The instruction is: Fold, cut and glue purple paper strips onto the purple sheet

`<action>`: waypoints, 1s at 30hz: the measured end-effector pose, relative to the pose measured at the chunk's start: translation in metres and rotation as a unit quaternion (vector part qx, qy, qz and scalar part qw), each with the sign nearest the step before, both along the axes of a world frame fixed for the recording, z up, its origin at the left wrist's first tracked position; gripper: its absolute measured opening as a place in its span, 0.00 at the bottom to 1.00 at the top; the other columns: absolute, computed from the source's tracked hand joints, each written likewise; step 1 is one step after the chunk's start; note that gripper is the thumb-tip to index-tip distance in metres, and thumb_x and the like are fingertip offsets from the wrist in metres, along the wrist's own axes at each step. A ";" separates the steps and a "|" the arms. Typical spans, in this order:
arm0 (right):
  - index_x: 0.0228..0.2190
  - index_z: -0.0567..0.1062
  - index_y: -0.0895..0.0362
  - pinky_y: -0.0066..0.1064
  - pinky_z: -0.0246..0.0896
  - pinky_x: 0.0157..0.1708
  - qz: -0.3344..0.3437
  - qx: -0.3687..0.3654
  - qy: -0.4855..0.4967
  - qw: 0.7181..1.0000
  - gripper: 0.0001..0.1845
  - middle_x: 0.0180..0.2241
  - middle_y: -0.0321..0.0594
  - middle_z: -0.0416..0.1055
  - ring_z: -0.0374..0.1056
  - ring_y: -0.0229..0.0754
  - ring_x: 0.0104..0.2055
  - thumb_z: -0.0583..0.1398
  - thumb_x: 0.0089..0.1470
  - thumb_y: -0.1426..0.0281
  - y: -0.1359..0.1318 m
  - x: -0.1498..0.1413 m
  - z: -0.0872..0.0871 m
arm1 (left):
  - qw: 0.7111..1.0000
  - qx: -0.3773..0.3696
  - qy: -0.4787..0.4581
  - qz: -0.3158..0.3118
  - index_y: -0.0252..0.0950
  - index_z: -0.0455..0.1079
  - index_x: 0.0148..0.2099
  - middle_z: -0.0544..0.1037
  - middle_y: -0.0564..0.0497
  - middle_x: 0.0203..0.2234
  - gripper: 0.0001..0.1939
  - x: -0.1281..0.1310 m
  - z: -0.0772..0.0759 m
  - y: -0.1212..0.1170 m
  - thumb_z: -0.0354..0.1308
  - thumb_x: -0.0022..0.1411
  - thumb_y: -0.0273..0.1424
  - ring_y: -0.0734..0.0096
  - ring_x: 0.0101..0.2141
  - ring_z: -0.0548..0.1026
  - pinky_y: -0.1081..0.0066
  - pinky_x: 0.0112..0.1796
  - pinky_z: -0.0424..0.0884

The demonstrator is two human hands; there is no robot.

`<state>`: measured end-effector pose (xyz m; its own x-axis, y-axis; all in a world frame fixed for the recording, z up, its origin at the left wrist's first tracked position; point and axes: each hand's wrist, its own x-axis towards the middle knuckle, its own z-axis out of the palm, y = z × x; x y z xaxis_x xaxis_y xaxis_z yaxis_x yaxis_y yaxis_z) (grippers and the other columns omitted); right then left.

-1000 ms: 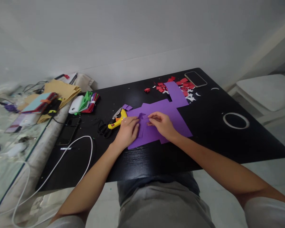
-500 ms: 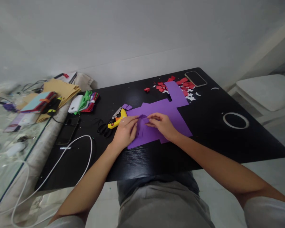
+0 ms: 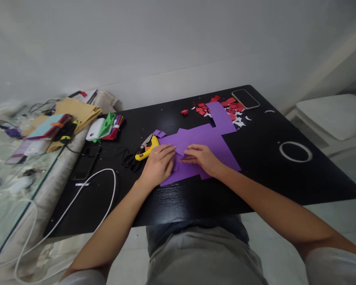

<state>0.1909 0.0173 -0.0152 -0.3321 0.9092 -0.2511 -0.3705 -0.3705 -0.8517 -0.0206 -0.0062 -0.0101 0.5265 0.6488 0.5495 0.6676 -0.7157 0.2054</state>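
Between both hands is a small piece of purple paper point(image 3: 179, 152), hard to tell from the purple sheets point(image 3: 200, 136) beneath it. My left hand point(image 3: 160, 161), a ring on one finger, has its fingers closed at the piece's left side. From the right, my right hand point(image 3: 202, 158) pinches it between thumb and fingers. Fingers hide part of the piece. Just left of my left hand lie a yellow glue gun point(image 3: 147, 150) and black-handled scissors point(image 3: 133, 160). Small cut purple pieces point(image 3: 159, 133) rest behind the glue gun.
Red and white paper scraps point(image 3: 231, 107) and a phone point(image 3: 245, 98) lie at the back right of the black table point(image 3: 255, 178). A tape ring point(image 3: 295, 151) is on the right. At left are a white cable point(image 3: 114, 186), a dark phone point(image 3: 86, 163) and bundled coloured strips point(image 3: 109, 126).
The small purple paper, raised and folded between my fingertips before, now lies flatter and lower. My right fingertips have shifted slightly down and the left fingers have straightened a little.
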 end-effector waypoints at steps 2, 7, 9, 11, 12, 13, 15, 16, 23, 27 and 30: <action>0.24 0.77 0.56 0.43 0.79 0.49 -0.011 0.014 -0.014 1.000 0.14 0.26 0.32 0.71 0.75 0.40 0.33 0.76 0.39 0.66 0.000 0.000 -0.001 | 0.999 -0.006 -0.041 0.015 0.35 0.77 0.50 0.82 0.41 0.53 0.12 0.000 0.000 -0.001 0.56 0.69 0.25 0.52 0.56 0.77 0.47 0.58 0.73; 0.25 0.78 0.54 0.41 0.80 0.46 -0.019 0.064 -0.052 0.996 0.13 0.27 0.31 0.72 0.74 0.40 0.33 0.75 0.40 0.64 -0.001 -0.003 -0.009 | 0.995 -0.056 -0.075 0.030 0.35 0.69 0.62 0.79 0.38 0.56 0.21 0.000 0.006 -0.005 0.56 0.69 0.29 0.53 0.55 0.77 0.49 0.56 0.75; 0.27 0.78 0.54 0.40 0.80 0.44 -0.010 0.098 -0.078 0.992 0.12 0.28 0.32 0.74 0.75 0.40 0.33 0.73 0.43 0.64 -0.001 -0.003 -0.013 | 0.996 -0.071 -0.051 0.002 0.37 0.65 0.67 0.74 0.38 0.61 0.25 0.000 0.008 -0.005 0.55 0.70 0.28 0.51 0.60 0.74 0.47 0.60 0.71; 0.29 0.79 0.54 0.39 0.79 0.42 0.009 0.132 -0.114 0.985 0.10 0.29 0.34 0.76 0.77 0.41 0.32 0.71 0.46 0.64 -0.002 -0.002 -0.014 | 0.996 -0.078 -0.028 -0.029 0.40 0.64 0.69 0.71 0.38 0.65 0.26 0.000 0.007 -0.004 0.54 0.71 0.27 0.51 0.63 0.71 0.45 0.62 0.69; 0.29 0.79 0.54 0.38 0.78 0.41 0.017 0.146 -0.131 0.980 0.09 0.28 0.34 0.77 0.77 0.41 0.31 0.71 0.47 0.65 -0.002 -0.002 -0.015 | 0.996 -0.080 -0.023 -0.039 0.40 0.64 0.69 0.71 0.39 0.64 0.26 0.001 0.006 -0.004 0.54 0.71 0.27 0.52 0.63 0.71 0.46 0.62 0.69; 0.29 0.79 0.54 0.38 0.78 0.40 0.020 0.156 -0.144 0.977 0.08 0.28 0.34 0.77 0.78 0.42 0.31 0.70 0.47 0.65 -0.002 -0.002 -0.015 | 0.995 -0.082 -0.023 -0.043 0.40 0.65 0.69 0.73 0.39 0.63 0.25 0.001 0.005 -0.003 0.54 0.72 0.27 0.53 0.62 0.72 0.46 0.61 0.70; 0.30 0.79 0.54 0.38 0.78 0.40 0.014 0.164 -0.150 0.975 0.08 0.28 0.34 0.78 0.79 0.42 0.31 0.70 0.48 0.65 -0.002 -0.001 -0.014 | 0.995 -0.086 -0.032 -0.035 0.40 0.67 0.67 0.77 0.39 0.58 0.22 0.000 0.002 -0.002 0.55 0.73 0.29 0.55 0.57 0.76 0.48 0.58 0.73; 0.30 0.79 0.54 0.38 0.78 0.41 0.008 0.162 -0.144 0.976 0.08 0.28 0.34 0.78 0.79 0.43 0.31 0.70 0.47 0.65 -0.002 -0.001 -0.014 | 0.995 -0.086 -0.037 -0.026 0.40 0.68 0.66 0.78 0.40 0.55 0.21 -0.001 0.000 -0.002 0.56 0.73 0.30 0.55 0.55 0.77 0.50 0.57 0.74; 0.35 0.79 0.54 0.39 0.80 0.43 0.000 0.131 -0.096 0.987 0.13 0.32 0.36 0.80 0.80 0.43 0.35 0.73 0.46 0.66 -0.003 0.000 -0.009 | 0.997 -0.068 -0.035 0.000 0.36 0.73 0.60 0.81 0.40 0.48 0.18 -0.001 -0.002 -0.001 0.60 0.72 0.36 0.56 0.48 0.80 0.53 0.52 0.77; 0.37 0.78 0.52 0.42 0.81 0.45 -0.001 0.130 -0.093 0.987 0.15 0.32 0.36 0.80 0.80 0.44 0.36 0.73 0.46 0.67 -0.005 0.000 -0.006 | 0.995 -0.086 -0.041 0.012 0.37 0.73 0.59 0.82 0.41 0.48 0.17 0.000 -0.001 -0.002 0.61 0.72 0.37 0.56 0.47 0.80 0.54 0.51 0.77; 0.37 0.78 0.52 0.44 0.80 0.46 0.001 0.140 -0.099 0.985 0.14 0.33 0.37 0.81 0.81 0.45 0.38 0.73 0.47 0.68 -0.006 0.001 -0.006 | 0.993 -0.098 -0.061 0.014 0.37 0.73 0.58 0.82 0.42 0.48 0.17 0.000 -0.001 -0.002 0.62 0.71 0.36 0.57 0.48 0.81 0.56 0.52 0.77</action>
<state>0.1915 0.0117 -0.0210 -0.3029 0.9517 -0.0498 -0.1863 -0.1103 -0.9763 -0.0201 -0.0083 -0.0109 0.4435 0.7631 0.4700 0.6481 -0.6353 0.4200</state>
